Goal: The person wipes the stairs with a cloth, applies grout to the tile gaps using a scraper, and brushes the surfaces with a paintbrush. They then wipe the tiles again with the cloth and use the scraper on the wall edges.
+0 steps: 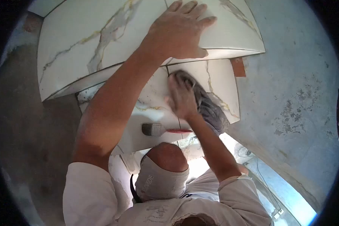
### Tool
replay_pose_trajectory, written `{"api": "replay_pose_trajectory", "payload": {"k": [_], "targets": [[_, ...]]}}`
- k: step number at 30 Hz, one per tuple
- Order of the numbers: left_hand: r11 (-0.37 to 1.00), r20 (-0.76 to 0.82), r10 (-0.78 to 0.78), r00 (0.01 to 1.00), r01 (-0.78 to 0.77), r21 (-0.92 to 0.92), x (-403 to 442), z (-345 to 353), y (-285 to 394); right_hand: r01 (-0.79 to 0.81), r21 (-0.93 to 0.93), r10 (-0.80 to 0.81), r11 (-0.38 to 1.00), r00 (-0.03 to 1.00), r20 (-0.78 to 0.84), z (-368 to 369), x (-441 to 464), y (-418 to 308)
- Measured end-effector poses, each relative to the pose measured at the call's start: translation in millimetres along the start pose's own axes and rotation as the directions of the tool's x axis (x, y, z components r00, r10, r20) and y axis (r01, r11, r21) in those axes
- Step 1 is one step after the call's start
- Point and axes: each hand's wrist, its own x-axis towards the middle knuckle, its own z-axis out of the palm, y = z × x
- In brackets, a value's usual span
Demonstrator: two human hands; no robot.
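My left hand [179,32] lies flat with its fingers spread on the upper marble-patterned tile [75,45], near that step's front edge. Lower down, my right hand [182,97] presses a dark grey cloth [211,111] against the tile of the step below [222,79]. The right hand is slightly blurred, and its fingers rest on the bunched end of the cloth. A paintbrush [153,129] with dark bristles and a red handle lies on the lower tile, close to my knee; the cloth and right forearm are near its handle end.
A worn blue-grey wall [290,94] with peeling patches runs along the right. Exposed red brick [238,67] shows beside the step's end. Grey floor or wall surface [22,132] lies at left. A thin cable [265,180] hangs at the lower right.
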Motion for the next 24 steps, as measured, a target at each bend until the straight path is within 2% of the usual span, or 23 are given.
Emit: {"api": "replay_pose_trajectory", "payload": {"k": [2, 3, 5, 7, 9, 11, 15, 17, 18, 19, 21, 22, 24], "targets": [[0.991, 0.272, 0.026, 0.962, 0.01, -0.131, 1, -29, 2, 0.005, 0.098, -0.018, 0.995, 0.991, 0.13, -1, -34, -26], [0.991, 0.264, 0.021, 0.964, 0.016, -0.135, 0, -31, 0, 0.009, 0.089, -0.021, 0.996, 0.991, 0.136, 0, -41, -31], [0.984, 0.261, 0.029, 0.965, 0.018, -0.177, -2, -31, 0, -0.068, 0.223, 0.054, 0.972, 0.996, 0.066, 2, -55, -36], [0.982, 0.267, 0.015, 0.964, 0.037, -0.186, 0, -26, -1, -0.065, 0.154, 0.053, 0.986, 0.995, 0.079, 7, -15, -22], [0.982, 0.277, 0.0, 0.961, 0.053, -0.184, 0, -25, -1, -0.204, 0.055, 0.2, 0.977, 0.977, 0.077, -5, 35, -29], [0.983, 0.305, -0.002, 0.952, 0.058, -0.173, 2, -28, -1, -0.158, 0.025, 0.157, 0.987, 0.986, 0.05, -1, 25, -28], [0.987, 0.213, -0.003, 0.977, 0.037, -0.156, -8, -34, 5, -0.032, -0.059, 0.04, 0.998, 0.987, 0.154, -6, -47, -24], [0.983, 0.249, -0.031, 0.968, 0.074, -0.167, -6, -40, 8, -0.157, -0.033, 0.16, 0.987, 0.954, 0.254, -13, -36, -33], [0.983, 0.256, -0.026, 0.966, 0.071, -0.169, -5, -39, 9, -0.245, -0.068, 0.253, 0.967, 0.905, 0.341, -25, -5, -43], [0.988, 0.243, -0.027, 0.97, 0.062, -0.139, -6, -36, 8, -0.217, -0.083, 0.229, 0.973, 0.956, 0.186, -13, 17, -38], [0.993, 0.236, -0.026, 0.971, 0.053, -0.107, -2, -31, 8, -0.212, -0.089, 0.217, 0.973, 0.975, 0.05, -3, 28, -39], [0.99, 0.279, -0.042, 0.959, 0.077, -0.116, 2, -28, 7, -0.215, -0.083, 0.22, 0.973, 0.974, 0.054, -2, 14, -37], [0.986, 0.324, -0.065, 0.944, 0.112, -0.127, 0, -31, 7, -0.031, -0.044, 0.034, 0.999, 0.997, 0.074, -3, -40, -30]]}}
